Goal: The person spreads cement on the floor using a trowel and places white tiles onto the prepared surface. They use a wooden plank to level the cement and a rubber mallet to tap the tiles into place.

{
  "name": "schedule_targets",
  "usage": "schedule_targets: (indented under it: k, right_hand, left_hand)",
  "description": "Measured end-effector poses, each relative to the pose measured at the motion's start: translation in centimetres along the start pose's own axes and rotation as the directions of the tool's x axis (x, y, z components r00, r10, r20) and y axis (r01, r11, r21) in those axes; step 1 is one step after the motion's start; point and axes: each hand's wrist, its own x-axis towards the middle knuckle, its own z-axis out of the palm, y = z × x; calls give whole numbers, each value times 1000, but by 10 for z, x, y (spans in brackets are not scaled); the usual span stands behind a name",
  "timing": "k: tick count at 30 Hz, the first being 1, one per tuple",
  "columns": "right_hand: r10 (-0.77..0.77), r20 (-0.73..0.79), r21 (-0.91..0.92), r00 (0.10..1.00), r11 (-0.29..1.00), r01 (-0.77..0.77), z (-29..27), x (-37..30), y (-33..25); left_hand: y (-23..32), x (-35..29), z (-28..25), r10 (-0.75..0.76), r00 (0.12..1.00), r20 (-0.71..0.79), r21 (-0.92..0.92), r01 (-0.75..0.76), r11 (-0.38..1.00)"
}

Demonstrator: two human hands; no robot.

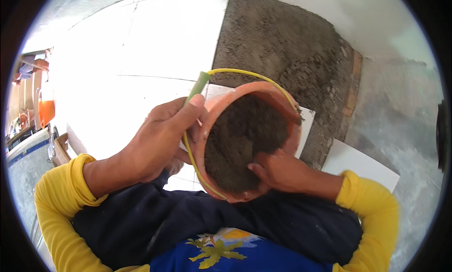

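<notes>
An orange bucket [253, 87] holds dark grey, crumbly mortar [230, 140] and tilts toward me above my lap. My left hand [162, 130] is closed on the bucket's left rim, with the thumb on top. Its yellow handle loops over the rim, and the green grip [198, 87] rests beside my left thumb. Inside the bucket, my right hand [282, 170] presses into the mortar near the front right wall. The fingers there are curled, and their tips are hidden, so what they hold does not show.
White floor tiles [160, 41] spread out on the left. Ahead lies a bed of wet mortar [282, 36], with a wooden strip [353, 83] along its right edge. A loose white tile [360, 163] lies at right on bare concrete [400, 112]. An orange container [46, 112] stands far left.
</notes>
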Motion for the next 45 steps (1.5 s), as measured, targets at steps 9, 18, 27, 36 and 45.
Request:
schedule_targets:
  k: [9,18,27,36,45]
  right_hand:
    - [228,8,28,974,973,-228,-52,-16,-5]
    - [174,-285,-121,942,969,-216,-125,-91,24]
    - [53,-701,-442,711,750,-492,-103,-72,162]
    - [178,-740,-257,649,817,-517,-68,-82,185]
    - [116,-563,-412,818,819,-399,-17,-95,173]
  left_hand:
    - [-5,8,-38,-15,995,-94,78,22,997]
    - [-59,21,-98,-113,961,-252,-29,110,994]
    - [-68,31,-111,-103,975,-196,-23,100,995]
    - [-70,26,-116,-106,984,-143,-49,100,994]
    - [-69,29,-114,-113,981,-155,-61,105,993]
